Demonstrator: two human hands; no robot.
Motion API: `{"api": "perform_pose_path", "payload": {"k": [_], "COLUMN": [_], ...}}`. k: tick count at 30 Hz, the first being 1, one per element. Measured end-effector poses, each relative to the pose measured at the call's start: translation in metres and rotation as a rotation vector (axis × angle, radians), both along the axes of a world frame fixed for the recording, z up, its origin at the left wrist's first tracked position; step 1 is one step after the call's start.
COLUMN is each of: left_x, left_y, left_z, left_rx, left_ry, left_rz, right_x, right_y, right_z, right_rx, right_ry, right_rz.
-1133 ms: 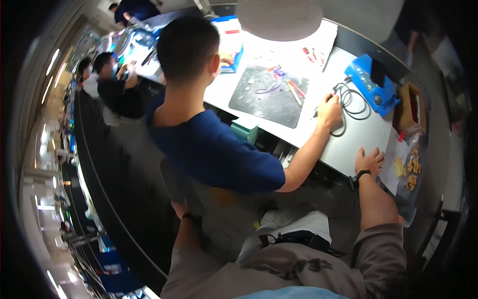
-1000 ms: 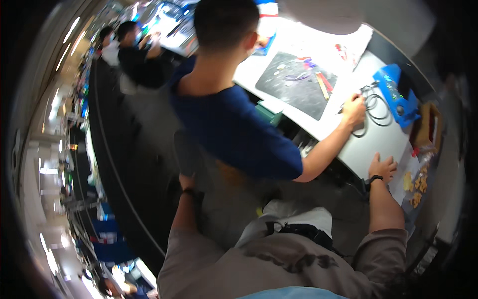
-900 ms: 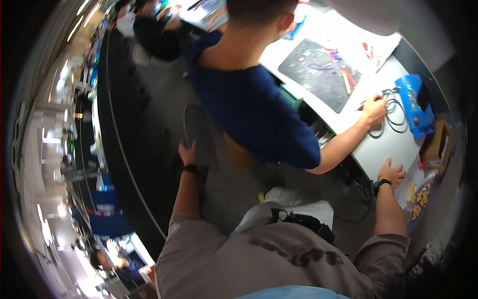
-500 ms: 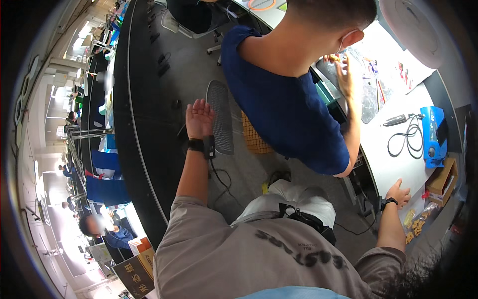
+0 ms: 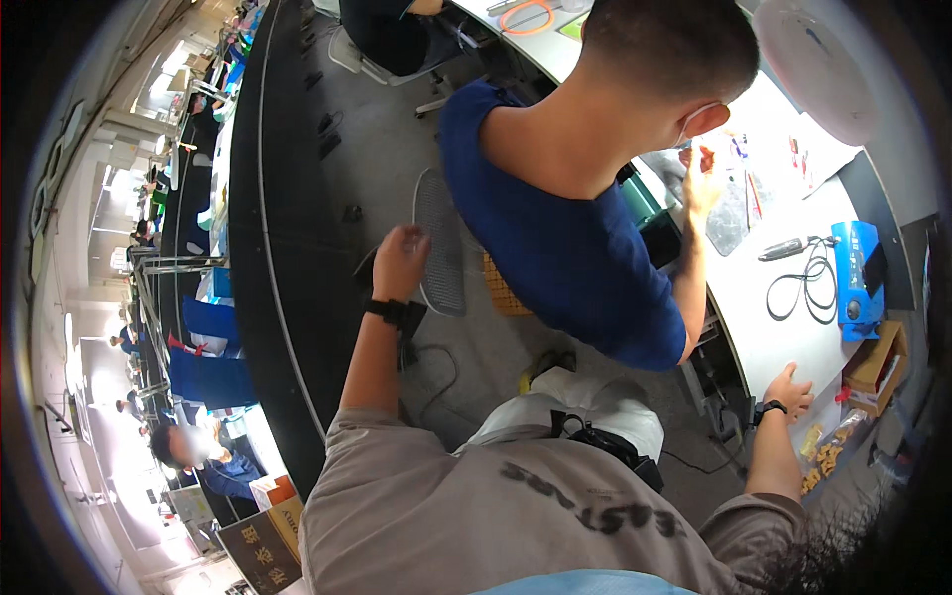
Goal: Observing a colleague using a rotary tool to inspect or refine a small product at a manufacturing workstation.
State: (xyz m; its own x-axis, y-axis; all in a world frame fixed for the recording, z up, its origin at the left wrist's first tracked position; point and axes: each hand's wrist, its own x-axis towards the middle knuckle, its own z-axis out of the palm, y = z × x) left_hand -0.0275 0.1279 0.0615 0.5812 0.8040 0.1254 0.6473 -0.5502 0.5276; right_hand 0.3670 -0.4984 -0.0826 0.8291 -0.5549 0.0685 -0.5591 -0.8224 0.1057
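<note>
My left hand (image 5: 401,261) is raised over the aisle, left of a co-worker in a dark blue shirt (image 5: 555,213). Its fingers look bent but are smeared by motion, and I see no object in it. A black wristband with a small dark box (image 5: 392,312) is on that wrist. At the near edge of the white worktable (image 5: 783,342), my right hand (image 5: 791,393) rests with its fingers apart, holding nothing. The co-worker leans over the table, and their raised hand (image 5: 702,178) is near something small that I cannot make out.
On the table are a blue control box (image 5: 857,280) and a dark handpiece (image 5: 783,249) with a coiled cable. A cardboard box (image 5: 878,367) and a bag of tan pieces (image 5: 823,461) lie beyond my right hand. A mesh chair back (image 5: 439,243) stands by the co-worker. Left runs a black partition (image 5: 283,238).
My left hand has turned from an open, upward palm to bent fingers and dropped slightly. My right hand stays at the table edge. The co-worker's raised hand has shifted slightly.
</note>
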Motion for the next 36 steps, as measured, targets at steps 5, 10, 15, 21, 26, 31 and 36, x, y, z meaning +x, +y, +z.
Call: {"api": "perform_pose_path", "payload": {"k": [5,10,15,21,26,31,36], "left_x": [-0.054,-0.125,-0.214,-0.237,-0.235,-0.170,-0.096], "left_y": [-0.053,-0.142,-0.192,-0.207,-0.169,-0.101,-0.033], "left_z": [-0.088,-0.190,-0.281,-0.312,-0.325,-0.266,-0.147], "left_rx": [-0.181,-0.353,-0.480,0.569,-0.290,-0.235,-0.129], "left_ry": [0.356,1.166,1.456,0.879,1.182,1.218,0.492], "left_rz": [-0.149,-0.482,-1.061,-1.299,-1.204,-1.086,-0.063], "right_x": [-0.003,-0.003,-0.009,-0.010,-0.011,-0.007,-0.007], "right_y": [0.008,0.005,0.007,0.011,0.006,0.013,0.006], "right_z": [0.013,0.013,0.019,0.024,0.018,0.018,0.019], "right_rx": [0.039,0.031,0.046,0.063,0.089,0.083,0.056], "right_ry": [0.035,-0.036,-0.055,-0.060,-0.057,-0.078,-0.097], "right_rz": [-0.020,0.031,0.054,0.053,0.034,0.056,0.040]}}
